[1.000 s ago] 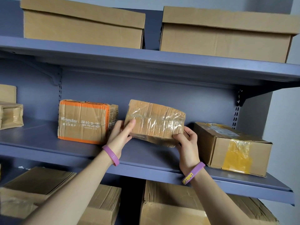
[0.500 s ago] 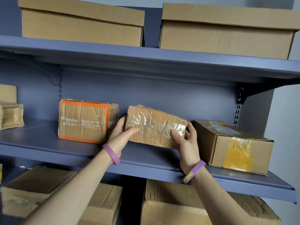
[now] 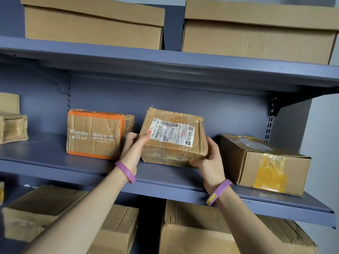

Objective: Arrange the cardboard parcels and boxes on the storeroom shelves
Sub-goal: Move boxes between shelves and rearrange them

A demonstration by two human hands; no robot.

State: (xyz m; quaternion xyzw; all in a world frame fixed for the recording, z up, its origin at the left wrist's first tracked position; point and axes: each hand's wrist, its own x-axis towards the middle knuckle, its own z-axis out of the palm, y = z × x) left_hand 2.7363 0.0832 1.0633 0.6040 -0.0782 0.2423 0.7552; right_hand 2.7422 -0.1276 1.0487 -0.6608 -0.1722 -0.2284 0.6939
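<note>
While we face the grey-blue shelving, we hold a worn taped parcel between both hands over the middle shelf. Our left hand grips its left end, with the thumb pressed on the labelled face near the corner and the other fingers tucked behind. Our right hand grips the lower right corner, thumb along the bottom edge and fingers wrapped round the side. The parcel is tilted so that the face with the white shipping label leans towards us. We cannot tell whether its lower edge touches the shelf.

It sits in the gap between two neighbours. To its left is the orange-edged box with white lettering, and our left hand is just beside that box's right end. To its right is the yellow-taped box, a little apart from our right hand. Further left on the same shelf rests a small taped package, with another piece of cardboard partly seen behind it at the frame edge.

We wear a left wristband and a right wristband, both purple, the right one with yellow letters. On the top shelf the left lidded box and the right lidded box stand side by side with a narrow gap between them. Below the middle shelf we see a flat lower box, a second lower box beside it, and a large lower box on the right, all partly hidden by our forearms.
</note>
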